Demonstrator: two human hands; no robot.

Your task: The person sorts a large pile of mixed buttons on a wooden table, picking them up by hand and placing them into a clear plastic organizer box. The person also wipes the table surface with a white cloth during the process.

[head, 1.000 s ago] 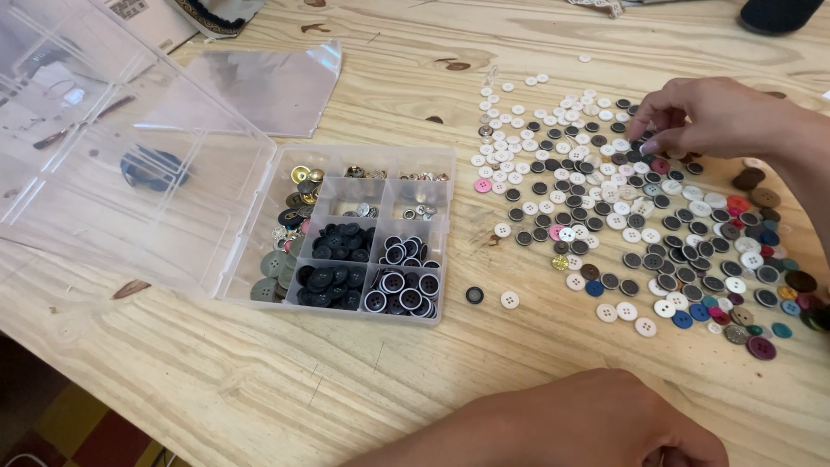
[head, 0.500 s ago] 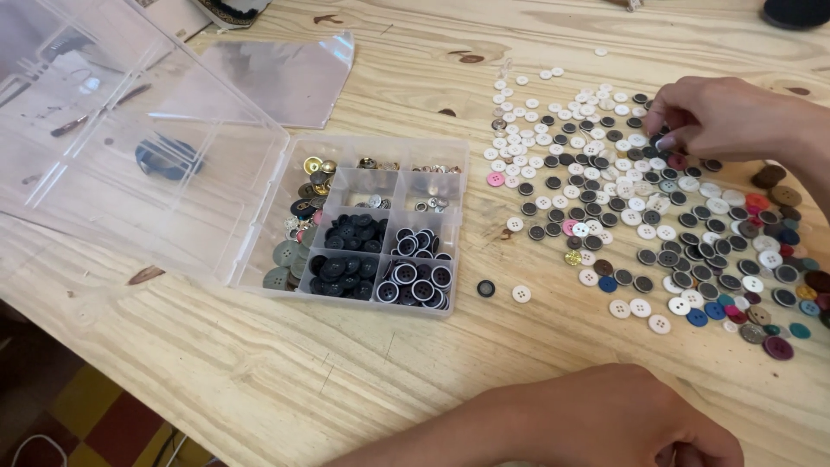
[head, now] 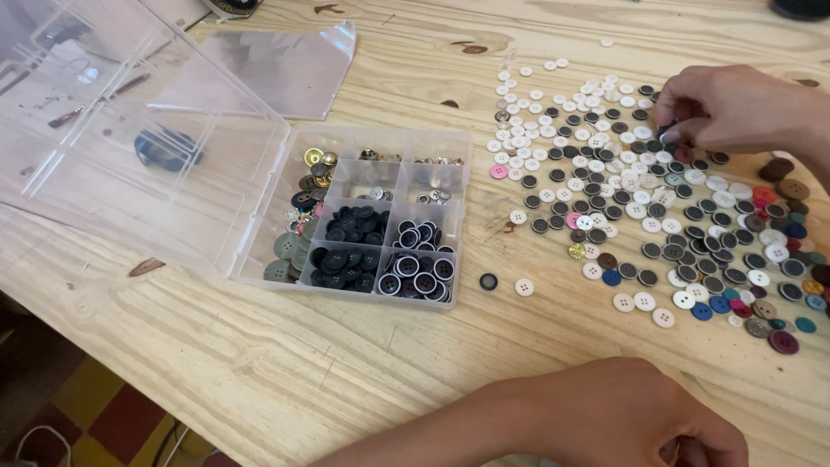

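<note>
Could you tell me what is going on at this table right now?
A person sits at a wooden table spread with loose buttons in white, black, grey and a few bright colours. Their right hand reaches into the spread, fingertips pinching at a button. The left hand rests loosely closed near the table's front edge. Beside the spread stands a clear compartment box with its lid open, its sections already holding black, dark-rimmed, metal and greenish buttons.

Right hand (head: 735, 108) over far edge of button spread (head: 657, 199) on worktop (head: 259, 363); compartment box (head: 372, 216) left of spread, open lid (head: 112, 130) further left; left hand (head: 622, 415) nearer, at worktop's near edge.
</note>
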